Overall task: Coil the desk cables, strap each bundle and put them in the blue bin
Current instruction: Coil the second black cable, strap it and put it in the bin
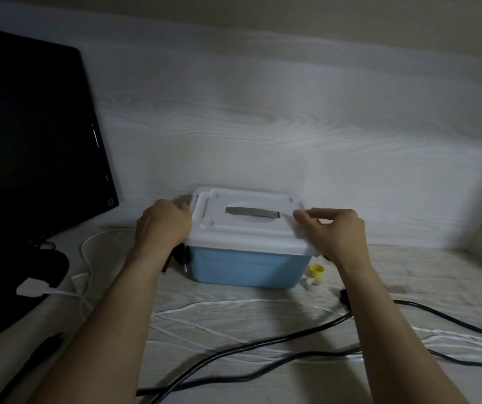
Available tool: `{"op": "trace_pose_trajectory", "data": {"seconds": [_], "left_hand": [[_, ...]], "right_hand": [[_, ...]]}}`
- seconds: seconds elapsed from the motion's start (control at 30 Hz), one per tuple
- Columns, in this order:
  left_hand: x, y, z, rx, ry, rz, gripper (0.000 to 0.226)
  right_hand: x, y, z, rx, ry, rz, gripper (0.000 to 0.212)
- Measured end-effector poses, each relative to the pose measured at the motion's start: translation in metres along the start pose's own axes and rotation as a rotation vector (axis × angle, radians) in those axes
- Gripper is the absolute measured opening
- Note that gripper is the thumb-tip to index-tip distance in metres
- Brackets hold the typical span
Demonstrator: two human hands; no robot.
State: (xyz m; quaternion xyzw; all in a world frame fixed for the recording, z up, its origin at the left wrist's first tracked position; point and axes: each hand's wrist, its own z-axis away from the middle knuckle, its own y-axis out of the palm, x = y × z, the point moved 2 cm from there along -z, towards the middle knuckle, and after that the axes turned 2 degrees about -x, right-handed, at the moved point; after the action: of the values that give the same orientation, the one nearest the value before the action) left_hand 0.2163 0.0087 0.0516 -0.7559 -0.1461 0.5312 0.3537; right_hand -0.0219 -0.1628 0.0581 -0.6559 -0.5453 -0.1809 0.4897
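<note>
left hand gripping lid end | right hand pinching lid's other end | blue bin sitting on bench, cables lying loose

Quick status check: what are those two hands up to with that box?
Left hand and right hand on the white lid ends. Blue bin closed. Black cable and white cable loose on desk, uncoiled.

The left hand covers the blue bin's left latch; the right hand hides its right end. The white lid conceals the contents. The monitor runs off the left edge, and the black cables leave bottom and right.
</note>
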Motion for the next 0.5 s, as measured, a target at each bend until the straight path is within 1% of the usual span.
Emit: {"op": "trace_pose_trajectory", "data": {"seconds": [0.07, 0.17, 0.23, 0.3, 0.33, 0.37, 0.4, 0.47, 0.5], "left_hand": [[0.006, 0.0, 0.0, 0.032, -0.045, 0.121, 0.041], [0.009, 0.003, 0.004, 0.078, -0.053, 0.207, 0.042], [0.01, 0.0, 0.004, 0.08, -0.069, 0.256, 0.049], [0.013, -0.007, 0.001, 0.077, -0.142, 0.308, 0.069], [0.015, -0.011, -0.001, 0.062, -0.165, 0.342, 0.074], [0.016, -0.015, -0.003, 0.022, -0.158, 0.37, 0.072], [0.016, -0.019, -0.002, -0.037, -0.121, 0.393, 0.063], [0.015, -0.028, 0.002, -0.192, -0.033, 0.414, 0.031], [0.013, -0.032, 0.005, -0.254, 0.002, 0.412, 0.02]], "right_hand": [[-0.01, -0.002, -0.002, 0.016, 0.063, -0.036, 0.03], [-0.018, -0.004, -0.004, 0.033, 0.125, -0.089, 0.032], [-0.016, -0.001, -0.003, 0.072, 0.139, -0.082, 0.044], [-0.008, 0.001, 0.001, 0.138, 0.072, -0.048, 0.06], [-0.002, 0.001, 0.003, 0.188, -0.015, -0.013, 0.066], [0.004, 0.001, 0.005, 0.257, -0.114, 0.026, 0.072], [0.009, 0.001, 0.006, 0.336, -0.202, 0.055, 0.076], [0.014, 0.005, 0.008, 0.463, -0.313, 0.087, 0.076], [0.014, 0.007, 0.008, 0.478, -0.343, 0.088, 0.07]]}}
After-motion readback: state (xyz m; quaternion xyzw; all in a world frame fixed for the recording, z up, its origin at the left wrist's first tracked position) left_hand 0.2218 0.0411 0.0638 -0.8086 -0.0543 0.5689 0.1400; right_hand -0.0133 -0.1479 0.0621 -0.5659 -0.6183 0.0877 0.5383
